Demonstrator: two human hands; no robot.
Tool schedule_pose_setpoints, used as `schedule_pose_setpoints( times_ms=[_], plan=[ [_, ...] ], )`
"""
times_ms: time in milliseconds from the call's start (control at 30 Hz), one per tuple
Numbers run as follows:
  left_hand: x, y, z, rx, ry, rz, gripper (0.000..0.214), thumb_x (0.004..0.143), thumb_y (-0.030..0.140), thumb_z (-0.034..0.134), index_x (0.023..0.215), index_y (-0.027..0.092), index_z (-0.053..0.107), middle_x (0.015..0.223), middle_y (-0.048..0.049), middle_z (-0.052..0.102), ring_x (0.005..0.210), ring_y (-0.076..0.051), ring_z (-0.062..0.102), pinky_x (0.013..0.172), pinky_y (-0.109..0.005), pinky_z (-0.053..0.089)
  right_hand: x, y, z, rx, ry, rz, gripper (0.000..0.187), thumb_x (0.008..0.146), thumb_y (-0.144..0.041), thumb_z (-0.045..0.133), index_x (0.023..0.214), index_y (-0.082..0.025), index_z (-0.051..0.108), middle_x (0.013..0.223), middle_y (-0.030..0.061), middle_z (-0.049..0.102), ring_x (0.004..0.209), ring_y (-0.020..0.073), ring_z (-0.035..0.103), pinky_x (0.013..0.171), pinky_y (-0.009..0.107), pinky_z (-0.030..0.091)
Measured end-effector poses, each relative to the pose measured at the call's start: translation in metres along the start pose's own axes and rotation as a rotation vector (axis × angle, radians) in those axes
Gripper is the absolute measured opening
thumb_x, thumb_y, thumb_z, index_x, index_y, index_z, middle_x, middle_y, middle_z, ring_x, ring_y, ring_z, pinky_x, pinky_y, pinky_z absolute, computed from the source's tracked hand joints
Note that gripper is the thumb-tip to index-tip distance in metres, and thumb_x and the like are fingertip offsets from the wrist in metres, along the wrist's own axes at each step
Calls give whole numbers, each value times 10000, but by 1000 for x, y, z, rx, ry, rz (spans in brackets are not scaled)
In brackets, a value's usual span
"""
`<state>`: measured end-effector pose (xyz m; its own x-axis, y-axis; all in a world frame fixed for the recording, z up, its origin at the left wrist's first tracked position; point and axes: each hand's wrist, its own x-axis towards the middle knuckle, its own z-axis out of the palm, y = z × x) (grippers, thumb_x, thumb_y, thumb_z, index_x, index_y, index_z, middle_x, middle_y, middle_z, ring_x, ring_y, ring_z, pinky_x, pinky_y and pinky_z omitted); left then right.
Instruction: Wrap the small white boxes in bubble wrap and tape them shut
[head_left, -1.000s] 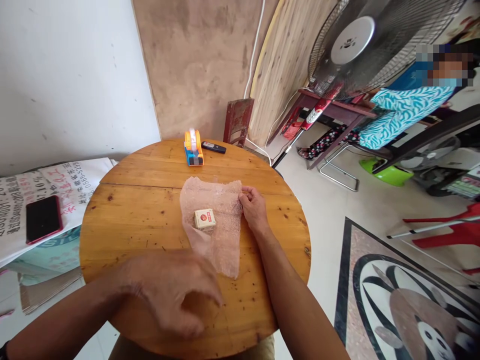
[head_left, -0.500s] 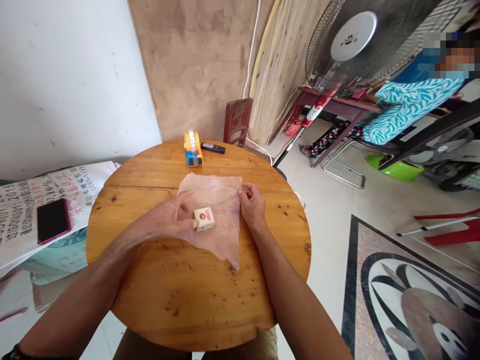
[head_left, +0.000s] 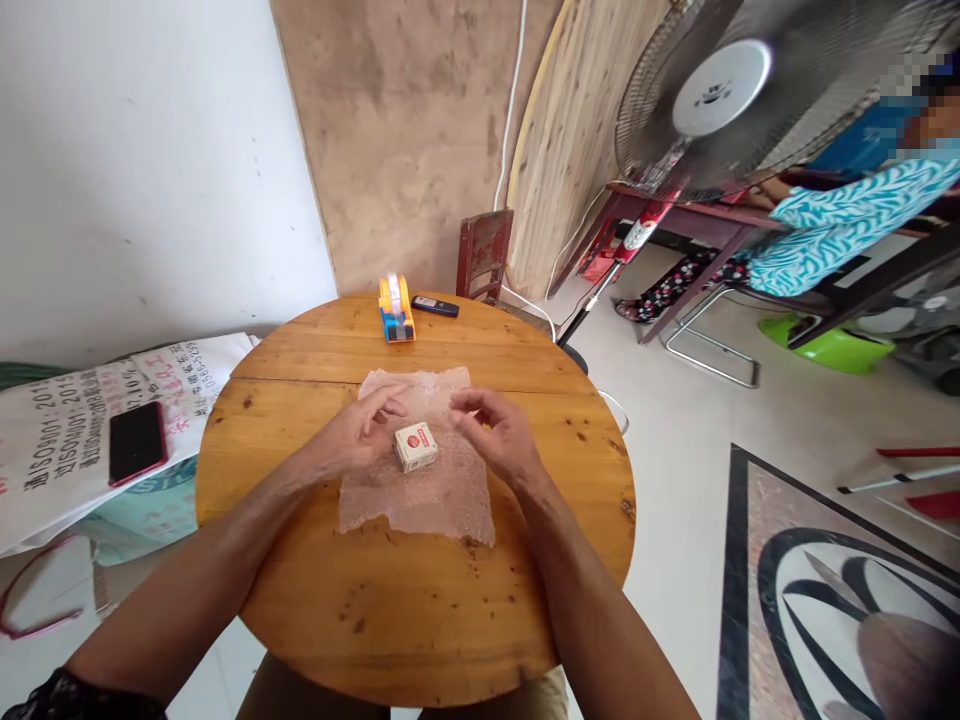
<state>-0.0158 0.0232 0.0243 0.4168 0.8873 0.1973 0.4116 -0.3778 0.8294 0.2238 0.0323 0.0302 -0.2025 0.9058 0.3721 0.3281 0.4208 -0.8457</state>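
Observation:
A small cream box with a red round mark (head_left: 415, 445) lies on a sheet of pinkish bubble wrap (head_left: 417, 495) spread flat on the round wooden table (head_left: 337, 600). My left hand (head_left: 361, 432) rests on the wrap just left of the box, fingers loosely spread and touching the box's near-left side. My right hand (head_left: 495, 432) hovers just right of the box, fingers curled and apart, holding nothing.
An orange and blue tape dispenser (head_left: 395, 309) and a dark remote (head_left: 435, 306) sit at the table's far edge. A phone (head_left: 136, 442) lies on printed sacks to the left. A wooden chair (head_left: 484, 254), a large fan (head_left: 720, 90) and a seated person (head_left: 840, 215) are beyond.
The bubble wrap now lies flat and squarer under the box. My right hand has let go of the wrap's right corner and moved in beside the box. My left hand stays by the box.

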Motion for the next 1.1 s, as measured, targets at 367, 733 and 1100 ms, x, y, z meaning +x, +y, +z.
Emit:
schedule_pose_setpoints(
  times_ms=[367, 733, 1100],
  plan=[
    [3, -16, 11, 249, -135, 45, 915, 701, 246, 624, 1518, 121, 229, 1400, -181, 526, 1300, -332, 487, 1090, -509, 381, -4, -3, -5, -358, -324, -119, 512, 736, -186, 641, 1246, -220, 604, 1232, 99, 665, 1120, 272, 611, 972, 432, 455],
    [2, -10, 18, 456, -154, 73, 999, 671, 398, 740, 1515, 182, 250, 1441, -174, 459, 1330, -375, 422, 1101, -513, 332, -32, 48, -114, -646, 182, 346, 511, 703, -285, 644, 1207, -220, 591, 1140, 108, 693, 1082, 312, 631, 926, 501, 481],
    [2, -8, 19, 477, -162, 104, 900, 687, 411, 718, 1453, 138, 332, 1408, -187, 470, 1309, -369, 428, 1082, -499, 349, -18, -11, 9, -554, -119, -224, 388, 906, -214, 451, 1278, -205, 560, 1374, 132, 569, 1289, 239, 519, 1091, 462, 414]
  ],
)
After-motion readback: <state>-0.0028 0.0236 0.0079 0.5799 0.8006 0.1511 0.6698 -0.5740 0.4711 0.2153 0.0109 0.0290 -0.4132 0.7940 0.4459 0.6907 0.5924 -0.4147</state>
